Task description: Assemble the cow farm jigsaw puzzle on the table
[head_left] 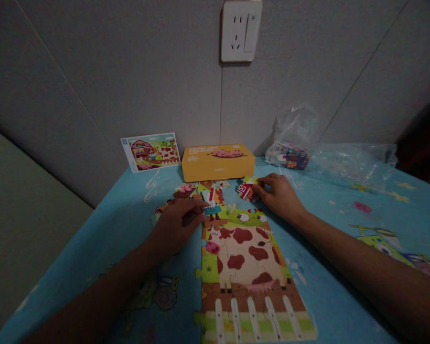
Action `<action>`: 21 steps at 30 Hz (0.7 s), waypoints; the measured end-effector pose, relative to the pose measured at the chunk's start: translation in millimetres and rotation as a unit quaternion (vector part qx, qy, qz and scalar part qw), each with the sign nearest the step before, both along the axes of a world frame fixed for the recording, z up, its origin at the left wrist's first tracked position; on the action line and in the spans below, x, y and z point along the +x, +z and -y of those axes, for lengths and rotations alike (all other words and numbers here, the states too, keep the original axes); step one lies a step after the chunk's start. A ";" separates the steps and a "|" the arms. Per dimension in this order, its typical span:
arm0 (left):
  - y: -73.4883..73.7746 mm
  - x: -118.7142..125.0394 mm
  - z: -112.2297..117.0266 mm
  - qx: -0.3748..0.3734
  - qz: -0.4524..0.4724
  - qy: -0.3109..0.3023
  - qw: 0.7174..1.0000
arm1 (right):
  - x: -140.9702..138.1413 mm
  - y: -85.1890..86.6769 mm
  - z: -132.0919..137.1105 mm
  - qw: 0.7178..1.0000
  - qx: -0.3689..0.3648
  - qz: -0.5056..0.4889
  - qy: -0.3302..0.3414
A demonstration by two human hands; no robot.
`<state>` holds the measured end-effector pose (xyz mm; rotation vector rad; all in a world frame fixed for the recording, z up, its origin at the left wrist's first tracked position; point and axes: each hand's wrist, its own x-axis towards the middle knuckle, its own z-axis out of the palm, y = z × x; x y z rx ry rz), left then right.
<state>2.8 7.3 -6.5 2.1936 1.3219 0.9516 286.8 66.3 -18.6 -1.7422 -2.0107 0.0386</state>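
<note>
A partly joined jigsaw puzzle [249, 258] lies in the middle of the table, showing a spotted cow, sheep and a white fence. At its upper left corner, my left hand [177, 224] has thumb and index finger closed on a puzzle piece [212, 197] with red, white and blue on it; the fingers partly cover it. My right hand [277, 196] pinches another puzzle piece [245, 190] with a red barn, just beyond the puzzle's upper right edge. Several loose pieces [184, 189] lie behind my left hand, some partly hidden by it.
A yellow puzzle box [218, 166] stands against the wall. Left of it leans a picture card [152, 152] of a farm scene. To the right sit a clear bag [293, 143] with more pieces and a crumpled plastic wrapper [354, 162]. A wall socket [241, 31] is above.
</note>
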 end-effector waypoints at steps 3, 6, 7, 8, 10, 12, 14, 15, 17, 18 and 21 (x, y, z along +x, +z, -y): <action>-1.7 -0.5 -0.9 -0.004 0.007 -0.001 1.000 | 0.6 -4.8 -2.2 1.000 0.027 0.002 -0.013; -2.4 -0.7 -1.2 -0.002 0.009 0.000 1.000 | -2.1 -2.7 1.3 0.997 0.080 -0.017 -0.004; -2.2 -0.7 -1.1 0.000 0.009 0.001 1.000 | -4.3 -0.4 4.4 0.995 0.098 -0.029 0.022; -1.7 -0.6 -0.8 0.000 0.010 0.001 1.000 | -7.3 2.3 8.6 0.991 0.112 -0.045 0.062; -0.6 -0.2 -0.1 -0.001 0.014 -0.002 1.000 | -15.5 7.5 19.8 0.975 0.119 -0.077 0.172; -0.2 0.5 1.0 0.002 0.017 -0.009 1.000 | -25.3 10.3 32.7 0.950 0.094 -0.096 0.281; -0.9 1.3 2.2 0.005 0.017 -0.021 1.000 | -34.5 9.7 43.8 0.927 0.049 -0.107 0.355; -1.7 1.7 2.7 0.006 0.017 -0.029 0.999 | -38.1 8.6 47.7 0.919 0.030 -0.114 0.377; -3.6 1.8 2.9 0.009 0.015 -0.047 0.999 | -41.7 6.0 51.0 0.912 0.017 -0.134 0.387; -4.6 1.1 2.1 0.012 0.014 -0.049 0.999 | -41.4 5.0 50.3 0.914 0.026 -0.148 0.376; -6.7 -5.8 -5.8 0.057 0.003 0.034 0.998 | -32.8 4.5 40.5 0.941 0.084 -0.175 0.276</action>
